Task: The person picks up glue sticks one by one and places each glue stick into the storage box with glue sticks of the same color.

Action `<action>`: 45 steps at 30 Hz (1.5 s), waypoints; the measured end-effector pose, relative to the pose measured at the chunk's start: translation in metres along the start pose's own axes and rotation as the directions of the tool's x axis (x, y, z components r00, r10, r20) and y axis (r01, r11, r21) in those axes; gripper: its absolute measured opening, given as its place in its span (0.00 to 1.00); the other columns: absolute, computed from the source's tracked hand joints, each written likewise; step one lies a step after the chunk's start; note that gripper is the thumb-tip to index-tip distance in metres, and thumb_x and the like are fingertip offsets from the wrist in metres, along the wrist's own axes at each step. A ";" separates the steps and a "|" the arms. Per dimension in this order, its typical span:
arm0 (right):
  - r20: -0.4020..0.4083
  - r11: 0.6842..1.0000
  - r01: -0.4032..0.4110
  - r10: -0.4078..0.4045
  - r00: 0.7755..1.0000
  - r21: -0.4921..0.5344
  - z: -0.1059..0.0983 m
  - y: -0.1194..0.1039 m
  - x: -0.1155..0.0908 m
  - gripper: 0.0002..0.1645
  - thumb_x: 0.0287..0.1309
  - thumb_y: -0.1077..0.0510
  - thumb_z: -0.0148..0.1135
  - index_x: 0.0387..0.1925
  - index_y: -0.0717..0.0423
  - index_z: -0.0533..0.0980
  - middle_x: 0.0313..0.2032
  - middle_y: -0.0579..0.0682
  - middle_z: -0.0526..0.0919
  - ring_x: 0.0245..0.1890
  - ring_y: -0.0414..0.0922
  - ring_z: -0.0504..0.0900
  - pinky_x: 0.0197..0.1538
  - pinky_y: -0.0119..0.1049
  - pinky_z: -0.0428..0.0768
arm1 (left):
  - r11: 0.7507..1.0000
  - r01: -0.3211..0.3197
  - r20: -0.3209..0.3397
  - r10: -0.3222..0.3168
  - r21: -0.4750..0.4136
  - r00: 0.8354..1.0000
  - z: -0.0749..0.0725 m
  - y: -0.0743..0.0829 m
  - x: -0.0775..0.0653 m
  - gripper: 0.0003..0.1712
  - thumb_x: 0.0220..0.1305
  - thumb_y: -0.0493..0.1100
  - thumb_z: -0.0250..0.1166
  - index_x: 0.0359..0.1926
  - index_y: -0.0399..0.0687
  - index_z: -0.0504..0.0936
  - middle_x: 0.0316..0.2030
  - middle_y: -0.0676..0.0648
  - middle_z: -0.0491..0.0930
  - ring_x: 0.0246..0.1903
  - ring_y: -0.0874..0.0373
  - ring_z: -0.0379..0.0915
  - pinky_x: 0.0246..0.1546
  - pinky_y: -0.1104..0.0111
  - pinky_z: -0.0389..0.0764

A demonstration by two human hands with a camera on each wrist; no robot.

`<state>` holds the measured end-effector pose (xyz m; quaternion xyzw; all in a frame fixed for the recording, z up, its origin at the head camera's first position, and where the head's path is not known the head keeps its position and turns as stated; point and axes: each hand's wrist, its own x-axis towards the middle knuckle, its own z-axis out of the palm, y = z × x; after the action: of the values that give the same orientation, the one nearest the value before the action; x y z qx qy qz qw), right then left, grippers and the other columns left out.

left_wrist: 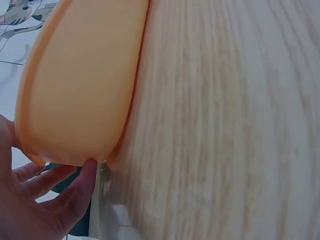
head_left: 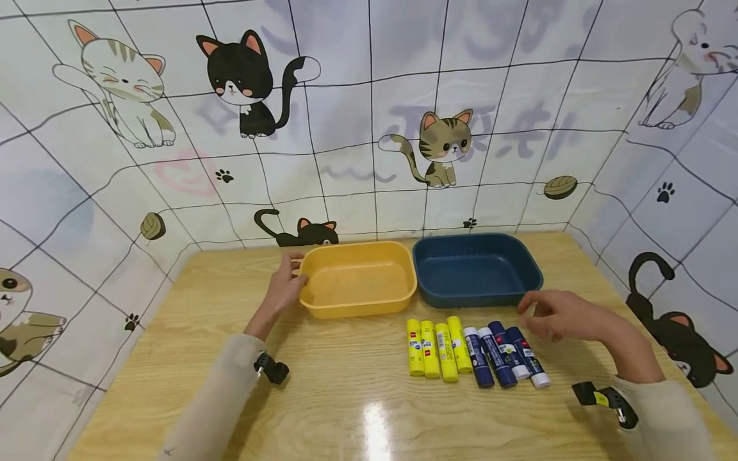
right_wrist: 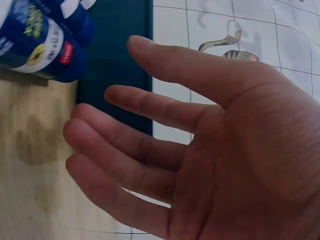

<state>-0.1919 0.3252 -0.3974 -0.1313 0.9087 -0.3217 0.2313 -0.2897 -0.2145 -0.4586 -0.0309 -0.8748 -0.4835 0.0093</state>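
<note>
My left hand [head_left: 284, 282] holds the left end of a yellow plastic tray [head_left: 357, 312], its thumb against the end wall. In the left wrist view, the thumb [left_wrist: 86, 180] meets the tray's edge while the other fingers reach behind it. My right hand [head_left: 562, 314] is beside the front right corner of a dark blue tray [head_left: 478, 299], fingers parted and loosely bent, nothing in them. Left of that hand lie several dark blue glue sticks [head_left: 500, 355] with white ends. Next to them lie several yellow glue sticks [head_left: 429, 349]. In the right wrist view, a blue glue stick [right_wrist: 45, 45] appears beyond the fingertips.
Both trays stand side by side at the back of a wooden table [head_left: 334, 397]. Behind and beside the table hangs a white gridded cloth [head_left: 346, 141] with cartoon cats. A small black device sits on each wrist.
</note>
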 end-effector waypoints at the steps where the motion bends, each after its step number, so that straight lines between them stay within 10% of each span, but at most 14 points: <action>1: 0.012 1.000 -0.025 0.025 1.000 0.013 0.001 0.002 0.000 0.22 0.68 0.55 0.63 0.57 0.64 0.75 0.29 0.51 0.80 0.29 0.47 0.79 0.32 0.41 0.81 | 1.000 0.003 0.002 -0.003 -0.003 1.000 0.001 0.000 0.000 0.33 0.67 0.38 0.54 0.72 0.45 0.61 0.67 0.32 0.73 0.55 0.36 0.80 0.50 0.54 0.82; 45: 0.173 0.974 -0.138 0.106 0.979 0.182 0.018 0.016 0.012 0.32 0.61 0.60 0.69 0.62 0.68 0.68 0.38 0.56 0.84 0.30 0.52 0.86 0.34 0.48 0.87 | 1.000 0.005 0.004 -0.005 0.004 1.000 0.003 -0.011 -0.002 0.40 0.66 0.39 0.56 0.79 0.55 0.60 0.65 0.33 0.76 0.52 0.38 0.81 0.43 0.62 0.84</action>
<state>-0.1948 0.3234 -0.4238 -0.0778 0.8579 -0.3815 0.3352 -0.2888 -0.2181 -0.4692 -0.0298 -0.8759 -0.4815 0.0064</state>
